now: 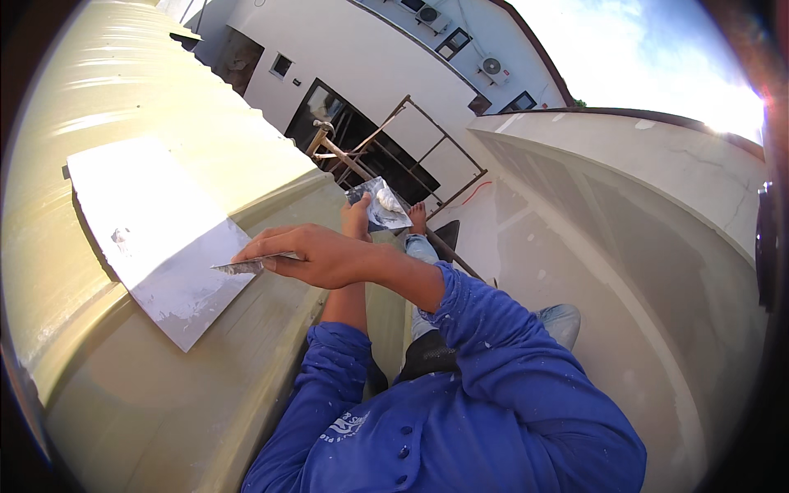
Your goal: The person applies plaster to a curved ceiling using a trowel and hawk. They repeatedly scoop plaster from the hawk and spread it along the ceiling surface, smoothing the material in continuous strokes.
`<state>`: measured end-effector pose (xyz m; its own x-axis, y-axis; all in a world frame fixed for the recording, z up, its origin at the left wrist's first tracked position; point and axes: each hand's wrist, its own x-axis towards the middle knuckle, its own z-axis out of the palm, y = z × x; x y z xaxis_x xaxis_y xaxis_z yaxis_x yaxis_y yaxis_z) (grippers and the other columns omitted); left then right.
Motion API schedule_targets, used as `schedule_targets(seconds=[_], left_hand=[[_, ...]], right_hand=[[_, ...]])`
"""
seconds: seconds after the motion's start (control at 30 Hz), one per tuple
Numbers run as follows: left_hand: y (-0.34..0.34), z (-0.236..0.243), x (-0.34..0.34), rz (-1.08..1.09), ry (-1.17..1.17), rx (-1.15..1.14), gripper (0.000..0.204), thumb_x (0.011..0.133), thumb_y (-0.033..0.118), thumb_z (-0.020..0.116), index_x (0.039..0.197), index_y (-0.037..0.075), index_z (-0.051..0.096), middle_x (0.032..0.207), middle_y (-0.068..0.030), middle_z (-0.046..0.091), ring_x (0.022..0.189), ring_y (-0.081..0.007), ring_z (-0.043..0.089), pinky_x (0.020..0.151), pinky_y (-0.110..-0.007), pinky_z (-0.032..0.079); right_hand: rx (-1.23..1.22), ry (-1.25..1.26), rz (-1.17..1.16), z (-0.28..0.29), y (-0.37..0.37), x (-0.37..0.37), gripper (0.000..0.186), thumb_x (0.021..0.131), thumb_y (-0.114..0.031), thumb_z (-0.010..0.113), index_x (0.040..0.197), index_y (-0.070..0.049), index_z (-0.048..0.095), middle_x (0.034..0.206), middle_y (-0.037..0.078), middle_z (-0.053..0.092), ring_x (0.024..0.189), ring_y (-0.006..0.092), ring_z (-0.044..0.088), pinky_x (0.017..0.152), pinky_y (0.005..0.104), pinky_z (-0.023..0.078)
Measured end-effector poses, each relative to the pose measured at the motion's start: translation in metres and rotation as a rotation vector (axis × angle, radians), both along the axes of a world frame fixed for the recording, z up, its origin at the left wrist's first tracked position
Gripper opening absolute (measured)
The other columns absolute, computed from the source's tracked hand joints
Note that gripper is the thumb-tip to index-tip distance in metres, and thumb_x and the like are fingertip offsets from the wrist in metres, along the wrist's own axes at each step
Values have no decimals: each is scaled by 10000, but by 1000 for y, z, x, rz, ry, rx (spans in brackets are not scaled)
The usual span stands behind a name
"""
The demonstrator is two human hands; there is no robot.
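My right hand (316,253) crosses over my left forearm, its fingers closed on a putty knife (261,263) with a thin metal blade. The blade is over the lower right edge of a flat white board (168,222), which has smears of white and grey on it; whether it touches cannot be told. Farther off, my left hand (356,220) grips the edge of a small metal plate (382,220). A lump of white putty (389,200) rests on that plate.
The board lies on a yellowish ribbed sheet roof (140,103). A metal scaffold frame (444,135) stands beyond my bare foot (417,215). A claw hammer (325,131) is near it. To the right runs a pale wall (657,156); air conditioner units (493,70) hang on a building.
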<state>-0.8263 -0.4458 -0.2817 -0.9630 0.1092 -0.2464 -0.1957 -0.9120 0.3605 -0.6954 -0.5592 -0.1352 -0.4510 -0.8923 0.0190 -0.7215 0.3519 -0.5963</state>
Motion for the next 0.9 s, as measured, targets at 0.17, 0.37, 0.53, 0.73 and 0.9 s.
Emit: schedule_targets(seconds=[0.17, 0.37, 0.53, 0.73, 0.9], left_hand=[[26, -15, 15, 22, 427, 1, 256, 963, 248, 668, 1080, 20, 656, 978, -42, 675, 818, -171, 642, 763, -366, 539], [57, -1, 4, -293, 253, 42, 267, 982, 182, 597, 1133, -33, 643, 1073, -142, 710, 923, -276, 718, 829, -402, 596], [82, 37, 27, -417, 342, 61, 315, 1007, 194, 551, 1233, -20, 600, 1212, -158, 675, 1082, -299, 682, 939, -427, 572], [147, 106, 124, -794, 559, 126, 289, 988, 162, 582, 1221, -9, 586, 1162, -143, 686, 1006, -283, 701, 907, -429, 581], [177, 140, 195, -936, 517, 10, 268, 965, 168, 613, 1179, 8, 598, 1157, -118, 682, 1025, -238, 680, 907, -358, 565]], right_hand=[[15, -235, -686, 75, 122, 62, 268, 1013, -185, 598, 1267, -108, 635, 1121, 24, 671, 1029, 114, 609, 935, 305, 469], [-596, -267, -1020, 121, 260, 154, 269, 994, -308, 648, 1187, -121, 641, 1078, -19, 668, 1075, 96, 595, 944, 269, 439], [-1044, -119, -1047, 131, 352, 244, 316, 1000, -265, 636, 1269, -106, 589, 1188, -7, 638, 1114, 127, 602, 959, 321, 475], [-1190, 266, -1380, 123, 418, 325, 302, 1005, -286, 635, 1241, -97, 628, 1192, -24, 620, 1085, 92, 570, 956, 292, 447], [-947, 455, -1440, 114, 452, 365, 325, 1020, -286, 617, 1239, -45, 623, 1172, -27, 626, 1070, 66, 542, 975, 258, 407]])
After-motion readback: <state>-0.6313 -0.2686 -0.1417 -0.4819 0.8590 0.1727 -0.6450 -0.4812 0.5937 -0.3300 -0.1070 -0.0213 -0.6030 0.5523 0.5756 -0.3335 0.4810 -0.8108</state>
